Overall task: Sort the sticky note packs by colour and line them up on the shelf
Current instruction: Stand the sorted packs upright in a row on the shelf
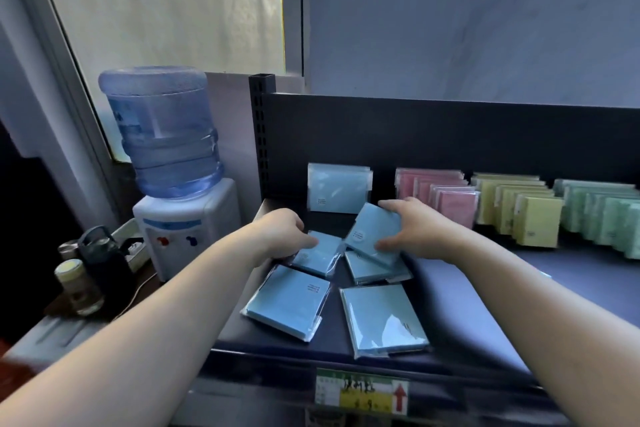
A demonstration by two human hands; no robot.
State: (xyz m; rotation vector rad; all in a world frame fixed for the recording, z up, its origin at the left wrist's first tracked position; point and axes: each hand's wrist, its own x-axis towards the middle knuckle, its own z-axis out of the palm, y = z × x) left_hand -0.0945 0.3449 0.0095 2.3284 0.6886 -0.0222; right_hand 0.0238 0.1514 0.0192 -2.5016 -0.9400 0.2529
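Two grips: left hand [281, 236] holds a flat pack [320, 255] on the shelf [571, 276]; right hand [414, 232] holds a tilted pack [374, 230].

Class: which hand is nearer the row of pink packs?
Right. The right hand, holding a lifted blue pack, is just left of the pink packs; the left hand, gripping a flat blue pack, is farther left.

Light blue packs [287, 305] lie on a dark navy shelf [571, 281]. Behind stand pink packs [453, 208], yellow packs [536, 222] and mint green packs [613, 215]. The price tag [362, 392] is green, yellow and white with a red arrow.
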